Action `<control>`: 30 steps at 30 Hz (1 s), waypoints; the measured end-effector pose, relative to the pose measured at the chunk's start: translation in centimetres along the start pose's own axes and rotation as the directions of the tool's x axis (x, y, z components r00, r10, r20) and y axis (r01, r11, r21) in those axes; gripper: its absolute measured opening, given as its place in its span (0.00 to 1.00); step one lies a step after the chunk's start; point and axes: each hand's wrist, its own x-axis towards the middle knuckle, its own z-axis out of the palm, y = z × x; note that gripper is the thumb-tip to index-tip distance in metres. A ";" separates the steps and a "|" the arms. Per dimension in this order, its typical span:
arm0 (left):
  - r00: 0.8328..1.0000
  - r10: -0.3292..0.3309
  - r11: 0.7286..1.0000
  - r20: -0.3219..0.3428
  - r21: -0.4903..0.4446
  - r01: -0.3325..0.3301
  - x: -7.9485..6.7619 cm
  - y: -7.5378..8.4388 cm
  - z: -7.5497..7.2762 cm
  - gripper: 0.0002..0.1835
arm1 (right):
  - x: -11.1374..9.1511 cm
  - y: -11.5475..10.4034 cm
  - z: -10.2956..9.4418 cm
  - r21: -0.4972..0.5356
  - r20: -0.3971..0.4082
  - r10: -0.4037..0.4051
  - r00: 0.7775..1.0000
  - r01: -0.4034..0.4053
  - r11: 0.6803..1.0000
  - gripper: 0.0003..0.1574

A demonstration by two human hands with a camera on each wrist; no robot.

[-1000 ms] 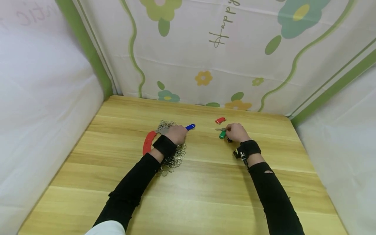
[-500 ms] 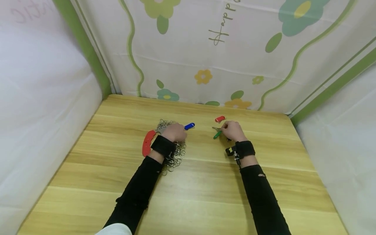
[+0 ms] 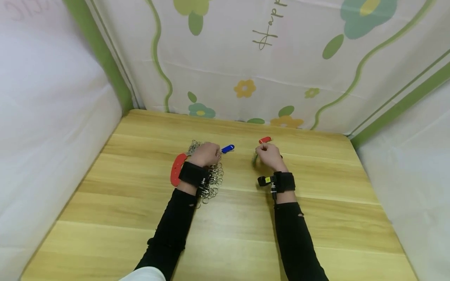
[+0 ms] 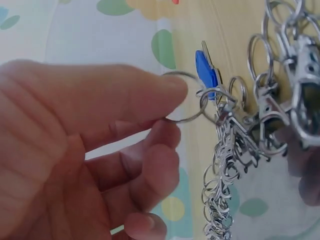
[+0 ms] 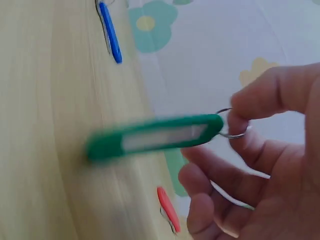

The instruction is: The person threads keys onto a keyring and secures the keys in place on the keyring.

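Observation:
My left hand is over a bunch of metal swivel clasps with rings on the left of the table. In the left wrist view, its thumb and a finger pinch a split ring linked to the bunch. A curved red handle lies beside that wrist. My right hand pinches the metal ring of a green key tag, which hangs blurred and off the table. A blue key tag with a key lies right of my left hand. Behind my right hand is a red key tag.
The wooden table ends at a white flower-printed cloth wall. White side walls rise at left and right. A small dark object shows partly behind my right hand.
My right hand has moved left and lifted the green key tag, which now hangs below its fingers. The left hand stays at the clasps, shifting only slightly.

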 end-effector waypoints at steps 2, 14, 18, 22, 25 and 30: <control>1.000 0.011 1.000 -0.020 0.001 -0.011 0.1 0.1 -0.1 0.13 | 0.0 -0.3 0.2 0.048 -0.012 -0.008 1.000 0.009 0.999 0.18; 0.999 0.048 0.999 -0.015 0.004 -0.048 0.4 0.1 0.0 0.08 | 0.4 -2.2 1.7 0.274 0.040 0.035 0.999 -0.044 0.961 0.21; 0.999 0.043 0.999 -0.018 -0.031 -0.043 0.4 -0.2 0.0 0.08 | 0.6 -2.9 2.8 0.293 0.064 -0.009 0.998 -0.010 0.956 0.23; 0.999 0.038 0.998 -0.023 -0.039 -0.039 0.3 -0.5 0.1 0.07 | 0.9 -3.4 3.8 0.277 0.091 -0.033 0.995 0.006 0.961 0.26; 0.999 0.038 0.998 -0.027 -0.045 -0.039 0.3 -0.6 0.1 0.07 | 1.2 -3.6 4.5 0.262 0.109 -0.048 0.993 0.018 0.965 0.27; 0.998 0.047 0.998 -0.038 -0.041 -0.048 0.3 -0.6 0.0 0.08 | 1.4 -3.7 5.5 0.225 0.125 -0.077 0.989 0.047 0.973 0.22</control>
